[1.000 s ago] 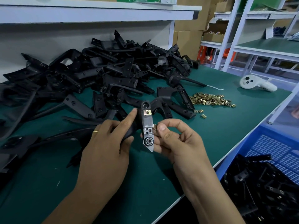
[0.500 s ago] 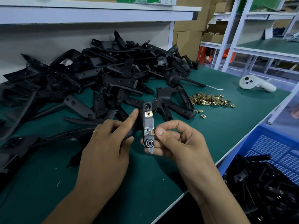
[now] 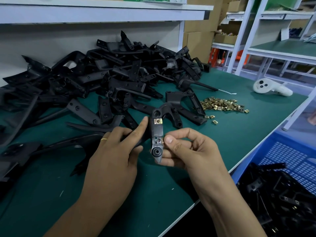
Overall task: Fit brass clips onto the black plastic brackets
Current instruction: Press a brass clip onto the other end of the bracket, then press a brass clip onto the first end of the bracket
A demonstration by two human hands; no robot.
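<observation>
- Left hand (image 3: 111, 161) grips the bracket (image 3: 156, 132), forefinger straight along its side.
- Right hand (image 3: 189, 151) pinches a clip (image 3: 160, 140) at the bracket's slot, thumb pressing it.
- Another clip (image 3: 158, 121) sits above the fingertips.

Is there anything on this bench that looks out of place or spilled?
Mostly no. A few loose brass clips lie apart from the clip heap. A white handheld controller on the green bench does not belong to the clip work.
</observation>
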